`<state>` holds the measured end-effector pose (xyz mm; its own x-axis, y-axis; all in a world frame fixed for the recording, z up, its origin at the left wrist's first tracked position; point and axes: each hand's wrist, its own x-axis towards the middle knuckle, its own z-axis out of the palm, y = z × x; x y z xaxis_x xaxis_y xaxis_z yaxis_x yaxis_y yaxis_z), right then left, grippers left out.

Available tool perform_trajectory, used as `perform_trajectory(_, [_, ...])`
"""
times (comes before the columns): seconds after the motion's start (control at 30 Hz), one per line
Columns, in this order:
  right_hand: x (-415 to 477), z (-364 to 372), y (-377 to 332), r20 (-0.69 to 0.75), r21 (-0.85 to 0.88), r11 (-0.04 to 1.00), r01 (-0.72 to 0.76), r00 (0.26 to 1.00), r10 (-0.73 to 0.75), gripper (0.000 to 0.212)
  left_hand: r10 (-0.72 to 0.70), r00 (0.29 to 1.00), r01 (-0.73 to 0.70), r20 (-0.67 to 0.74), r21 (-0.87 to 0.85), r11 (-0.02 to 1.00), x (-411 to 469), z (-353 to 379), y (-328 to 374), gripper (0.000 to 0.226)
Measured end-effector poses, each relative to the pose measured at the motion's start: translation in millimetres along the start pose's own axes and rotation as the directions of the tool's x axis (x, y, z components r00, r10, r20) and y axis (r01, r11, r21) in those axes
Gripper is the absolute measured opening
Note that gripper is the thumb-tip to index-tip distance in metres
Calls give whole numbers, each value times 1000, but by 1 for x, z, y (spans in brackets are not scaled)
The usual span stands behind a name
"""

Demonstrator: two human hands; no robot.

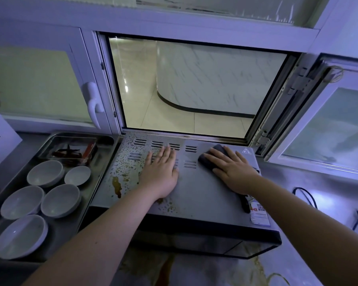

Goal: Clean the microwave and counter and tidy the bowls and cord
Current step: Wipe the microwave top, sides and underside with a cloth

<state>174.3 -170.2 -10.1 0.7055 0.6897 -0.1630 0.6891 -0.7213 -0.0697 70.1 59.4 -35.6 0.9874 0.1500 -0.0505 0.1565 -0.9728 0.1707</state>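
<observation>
- While the microwave [205, 195] top is being wiped, the left hand [160, 172] is laid flat on it, fingers straight and holding nothing; it is judged to be steadying the case.
- At about 2 o'clock on the top, a dark cloth [212, 159] is pressed down by the right hand [234, 172], whose fingers are spread nearly straight over it rather than curled round it.
- Crumbs and a brown stain [117, 186] are seen toward 9 o'clock on the top, whereas the 3 o'clock side looks clean.
- The cloth is best drawn toward 9 o'clock in overlapping strokes, with the left hand lifted out of its path.
- Crumbs should be kept out of the vent slots [174, 145] at 12 o'clock and gathered into the cloth, not swept off the 9 o'clock edge, where five bowls [60, 200] stand on a steel tray [70, 230] just beside the microwave.
- Firmer pressure will probably be needed on the stain, which looks dried.
- A brown spill [165, 269] on the counter [298, 254] at 6 o'clock and a loose cord [304, 196] at 3 o'clock are not yet dealt with.
</observation>
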Motion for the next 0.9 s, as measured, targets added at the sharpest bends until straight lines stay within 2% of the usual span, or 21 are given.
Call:
perform_trajectory(0.1, [12, 1, -23, -26, -3, 999, -32, 999, 32, 49, -4, 1000, 4, 1, 3, 1000, 1, 0, 1, 60])
perform_trajectory(0.23, [27, 2, -63, -48, -13, 999, 50, 998, -50, 49, -8, 1000, 9, -20, 10, 1000, 1, 0, 1, 59])
perform_trajectory(0.57, [-6, 1, -11, 11, -60, 997, 55, 998, -55, 50, -5, 1000, 5, -16, -12, 1000, -1, -1, 0, 59])
perform_trajectory(0.9, [-5, 12, -71, -51, -5, 1000, 3, 999, -3, 49, -14, 1000, 14, -3, -4, 1000, 0, -2, 1, 57])
